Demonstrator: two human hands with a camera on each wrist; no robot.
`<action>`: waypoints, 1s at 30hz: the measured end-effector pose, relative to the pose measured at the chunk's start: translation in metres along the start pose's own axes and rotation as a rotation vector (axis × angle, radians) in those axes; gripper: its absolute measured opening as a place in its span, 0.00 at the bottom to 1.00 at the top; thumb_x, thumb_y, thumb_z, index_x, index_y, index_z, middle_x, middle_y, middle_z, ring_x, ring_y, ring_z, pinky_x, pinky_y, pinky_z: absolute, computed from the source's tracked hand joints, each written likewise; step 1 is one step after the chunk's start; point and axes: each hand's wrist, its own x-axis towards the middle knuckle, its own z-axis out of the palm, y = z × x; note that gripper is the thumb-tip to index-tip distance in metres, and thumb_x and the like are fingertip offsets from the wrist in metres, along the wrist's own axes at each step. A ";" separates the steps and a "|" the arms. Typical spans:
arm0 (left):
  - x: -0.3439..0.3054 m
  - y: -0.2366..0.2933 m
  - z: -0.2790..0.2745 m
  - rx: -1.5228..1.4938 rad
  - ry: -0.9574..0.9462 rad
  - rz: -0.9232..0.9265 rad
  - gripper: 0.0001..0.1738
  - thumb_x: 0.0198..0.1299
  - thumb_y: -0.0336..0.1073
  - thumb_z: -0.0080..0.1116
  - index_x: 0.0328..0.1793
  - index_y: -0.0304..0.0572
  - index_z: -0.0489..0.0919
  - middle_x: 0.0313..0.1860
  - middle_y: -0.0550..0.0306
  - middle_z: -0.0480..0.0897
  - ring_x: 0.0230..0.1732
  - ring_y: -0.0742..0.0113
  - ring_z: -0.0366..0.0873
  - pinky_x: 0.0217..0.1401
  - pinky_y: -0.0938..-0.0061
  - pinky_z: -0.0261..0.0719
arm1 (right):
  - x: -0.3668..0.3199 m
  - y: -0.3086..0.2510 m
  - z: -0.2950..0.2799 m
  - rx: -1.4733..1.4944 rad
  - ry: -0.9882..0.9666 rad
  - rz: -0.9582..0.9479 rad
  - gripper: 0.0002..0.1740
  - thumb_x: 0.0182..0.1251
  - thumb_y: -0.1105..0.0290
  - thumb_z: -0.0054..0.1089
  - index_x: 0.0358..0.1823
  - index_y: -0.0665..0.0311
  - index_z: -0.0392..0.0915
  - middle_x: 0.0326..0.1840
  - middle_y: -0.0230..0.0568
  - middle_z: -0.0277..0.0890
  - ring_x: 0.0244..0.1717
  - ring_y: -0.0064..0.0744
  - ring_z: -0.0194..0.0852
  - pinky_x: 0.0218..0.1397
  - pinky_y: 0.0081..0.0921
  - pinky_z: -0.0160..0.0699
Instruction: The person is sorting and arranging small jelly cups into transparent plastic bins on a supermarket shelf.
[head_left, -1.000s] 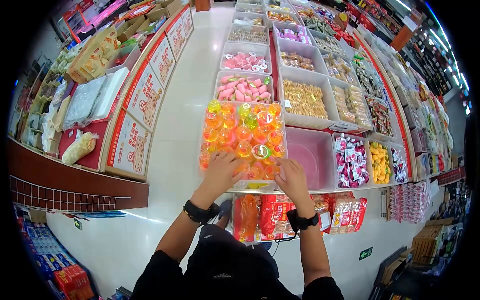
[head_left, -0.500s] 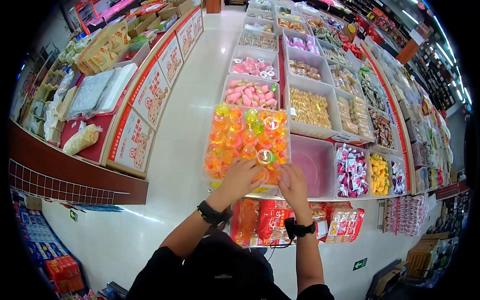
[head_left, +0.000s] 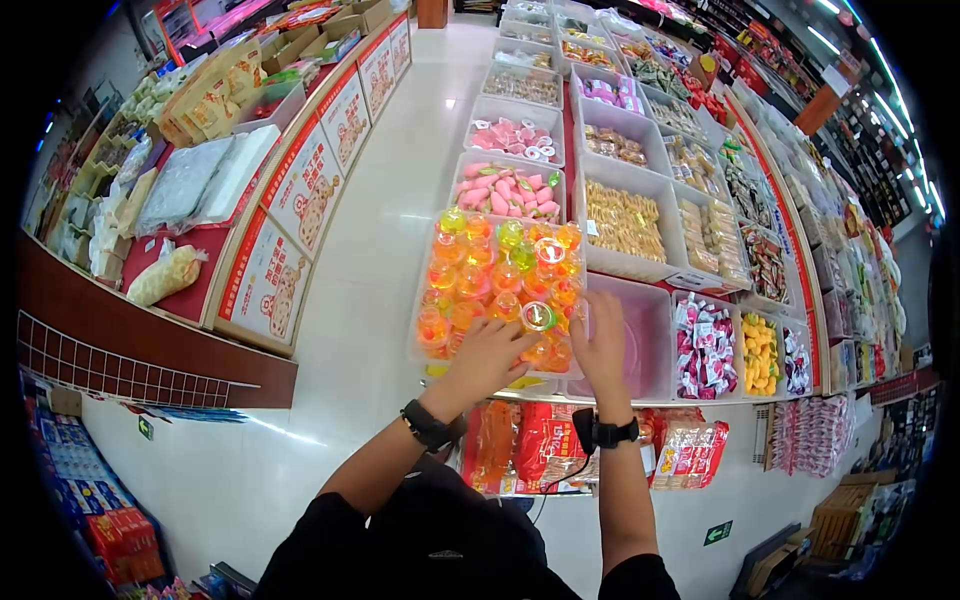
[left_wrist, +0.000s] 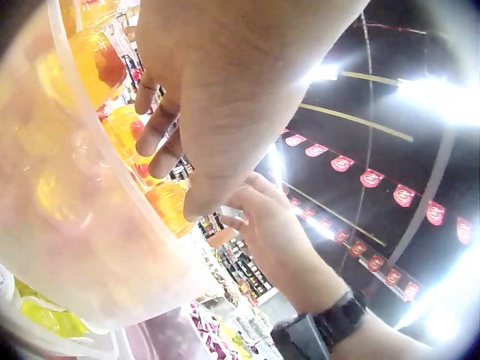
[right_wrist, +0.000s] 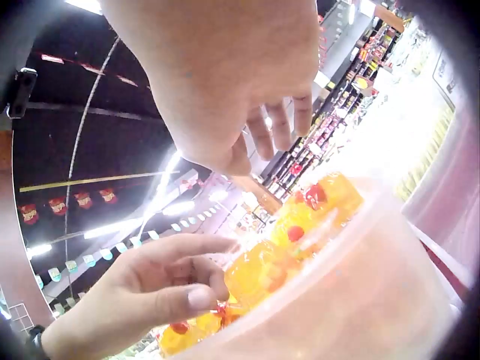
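Note:
Orange and yellow jelly cups (head_left: 470, 280), a few with green, are heaped in a translucent plastic bin (right_wrist: 352, 300). My left hand (head_left: 490, 355) lies over the front of the heap, its fingers spread and loosely bent among the cups. In the right wrist view, the thumb and fingertips of the left hand (right_wrist: 150, 285) are right at a cup. My right hand (head_left: 602, 345) is at the bin's right rim, fingers extended forward, with nothing seen in its grasp. A cup with a round printed lid (head_left: 538, 316) lies between the hands.
Right of the jelly bin is a bin with its pinkish floor (head_left: 645, 350) showing, then bins of purple-wrapped sweets (head_left: 702, 345) and yellow sweets (head_left: 760, 350). Pink sweets (head_left: 508, 190) stand behind. Red packets (head_left: 550, 440) hang low in front. An aisle (head_left: 370, 230) runs along the left.
The right hand has moved from the heap's front right corner outward to the right rim, fingers straighter. My left hand has shifted slightly right and down, still over the cups.

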 end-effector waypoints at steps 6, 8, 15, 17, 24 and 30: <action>0.004 0.000 0.004 -0.005 0.028 -0.013 0.27 0.62 0.45 0.65 0.68 0.53 0.78 0.50 0.57 0.80 0.54 0.58 0.75 0.61 0.58 0.66 | 0.022 -0.012 0.001 0.091 0.016 0.024 0.18 0.62 0.78 0.61 0.55 0.66 0.77 0.51 0.50 0.78 0.55 0.53 0.74 0.62 0.41 0.73; 0.005 -0.001 0.001 -0.031 0.026 -0.023 0.27 0.62 0.44 0.65 0.67 0.50 0.77 0.52 0.55 0.81 0.54 0.56 0.76 0.61 0.58 0.67 | 0.015 -0.011 0.002 0.101 -0.006 0.074 0.18 0.62 0.78 0.61 0.55 0.66 0.77 0.50 0.49 0.78 0.54 0.52 0.74 0.61 0.40 0.73; -0.001 -0.006 -0.032 -0.198 0.221 -0.147 0.23 0.63 0.41 0.64 0.63 0.44 0.79 0.46 0.54 0.83 0.50 0.53 0.79 0.59 0.59 0.70 | 0.048 0.001 0.014 -0.020 -0.085 -0.013 0.22 0.59 0.78 0.63 0.56 0.64 0.77 0.53 0.46 0.78 0.58 0.51 0.74 0.62 0.43 0.73; -0.008 -0.006 -0.038 -0.169 0.274 -0.135 0.21 0.63 0.40 0.64 0.61 0.44 0.80 0.43 0.54 0.83 0.49 0.54 0.79 0.59 0.59 0.70 | 0.077 0.008 0.025 -0.109 -0.165 -0.073 0.25 0.56 0.80 0.64 0.57 0.62 0.77 0.55 0.44 0.77 0.61 0.50 0.74 0.63 0.44 0.74; -0.029 -0.016 -0.052 -0.170 0.290 -0.120 0.15 0.63 0.34 0.62 0.55 0.43 0.82 0.43 0.53 0.84 0.46 0.54 0.80 0.56 0.58 0.71 | 0.125 0.041 0.052 -0.411 -0.557 -0.327 0.31 0.51 0.83 0.63 0.60 0.55 0.78 0.59 0.35 0.78 0.64 0.43 0.73 0.63 0.41 0.77; -0.046 -0.026 -0.057 -0.175 0.314 -0.191 0.11 0.62 0.33 0.62 0.51 0.42 0.83 0.45 0.52 0.85 0.48 0.52 0.81 0.54 0.58 0.72 | 0.131 0.045 0.049 -0.444 -0.566 -0.410 0.30 0.52 0.81 0.64 0.59 0.53 0.77 0.55 0.34 0.77 0.60 0.41 0.75 0.60 0.42 0.77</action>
